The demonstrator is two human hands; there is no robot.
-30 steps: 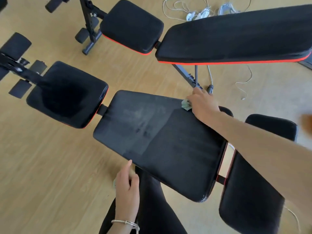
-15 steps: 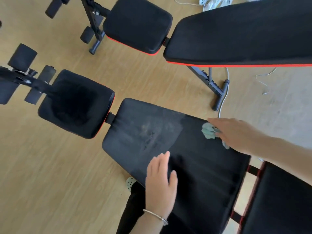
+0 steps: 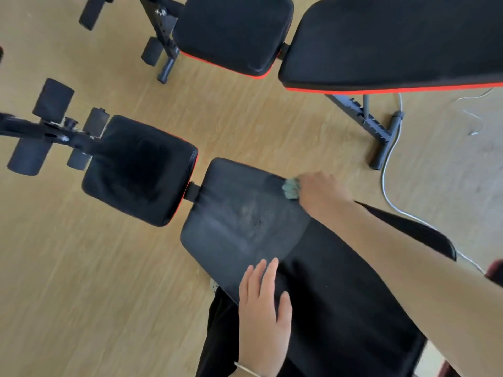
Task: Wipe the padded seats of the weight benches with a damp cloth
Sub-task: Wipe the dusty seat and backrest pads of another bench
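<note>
The right hand point(image 3: 322, 195) grips a bunched pale green cloth point(image 3: 291, 188), fingers curled round it. It presses the cloth onto the long pad point(image 3: 245, 219) of the nearer bench, right at the pad's far edge and close to the corner nearest the seat. The right forearm reaches across the pad from the lower right. The left hand point(image 3: 264, 314) lies flat on the same pad at its near edge, fingers straight and close together, thumb spread, holding nothing. A thin bracelet point(image 3: 246, 370) circles its wrist.

Around the cloth and toward the seat end, the pad's surface looks greyish and streaked. The part under the left hand and further right is a deeper black. Just beyond the pad's short end, joined by a narrow bracket, sits the seat pad point(image 3: 141, 170), black with orange-red trim along its edge. Past that, at the bench's left end, foam rollers point(image 3: 27, 157) stick out from a black frame. The person's dark trouser leg point(image 3: 220, 338) shows below the pad's near edge.

A second bench point(image 3: 394, 39) stands further off along the top, its black pads trimmed in the same orange-red. Its grey foot point(image 3: 386, 140) rests on the wood floor point(image 3: 81, 268). A white cable point(image 3: 383, 180) runs over the floor beside that foot.
</note>
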